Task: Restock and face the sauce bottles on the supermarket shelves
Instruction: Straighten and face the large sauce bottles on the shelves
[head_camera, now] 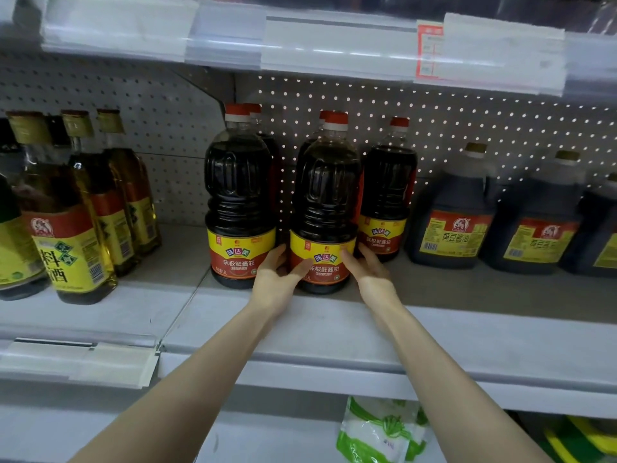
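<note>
Three rows of dark soy sauce bottles with red caps and yellow-red labels stand on the white shelf. The middle front bottle stands upright near the shelf's front. My left hand holds its lower left side, thumb lying across the label. My right hand touches its lower right side with thumb on the label and fingers stretched behind. The left bottle stands beside my left hand. A third bottle stands further back on the right. More bottles stand hidden behind the front ones.
Yellow cooking-wine bottles fill the shelf's left part. Dark soy sauce jugs stand at the right. A pegboard backs the shelf. The upper shelf edge carries price tags. A green-white bag lies on the shelf below.
</note>
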A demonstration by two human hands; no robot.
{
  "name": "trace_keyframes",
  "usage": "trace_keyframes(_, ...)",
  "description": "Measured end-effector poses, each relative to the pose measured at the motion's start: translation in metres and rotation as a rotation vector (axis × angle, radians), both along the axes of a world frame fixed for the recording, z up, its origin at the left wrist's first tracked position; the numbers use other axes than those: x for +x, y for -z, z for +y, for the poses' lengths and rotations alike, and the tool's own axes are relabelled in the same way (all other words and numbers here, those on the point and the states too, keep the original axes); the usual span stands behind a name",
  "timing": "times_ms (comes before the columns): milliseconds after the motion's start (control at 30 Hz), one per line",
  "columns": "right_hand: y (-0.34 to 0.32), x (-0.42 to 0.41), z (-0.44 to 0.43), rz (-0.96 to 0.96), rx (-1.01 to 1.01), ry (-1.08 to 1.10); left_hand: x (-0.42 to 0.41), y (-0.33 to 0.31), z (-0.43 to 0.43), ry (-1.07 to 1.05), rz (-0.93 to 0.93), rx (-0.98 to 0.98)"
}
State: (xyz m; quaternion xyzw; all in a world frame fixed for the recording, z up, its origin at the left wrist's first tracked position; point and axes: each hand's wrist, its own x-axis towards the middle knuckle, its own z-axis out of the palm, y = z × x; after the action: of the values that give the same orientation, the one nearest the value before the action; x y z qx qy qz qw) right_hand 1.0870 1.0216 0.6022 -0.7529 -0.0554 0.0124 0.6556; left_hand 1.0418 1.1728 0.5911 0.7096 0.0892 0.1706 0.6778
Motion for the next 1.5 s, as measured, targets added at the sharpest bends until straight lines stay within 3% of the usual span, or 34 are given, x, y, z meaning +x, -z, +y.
trace_keyframes(167,0.010,-0.002,0.003,-0.019,0.114,0.039,-0.001,0.004,0.000,0.002,0.015,0.072)
trace_keyframes(633,0.018,-0.001,-0.001,-0.066,0.027,-0.015,0.001,0.009,-0.002,-0.074,0.009,0.149)
trace_keyframes(1500,0.027,0.006,-0.002,-0.066,0.107,0.046,0.004,0.013,-0.002,-0.033,0.022,0.184)
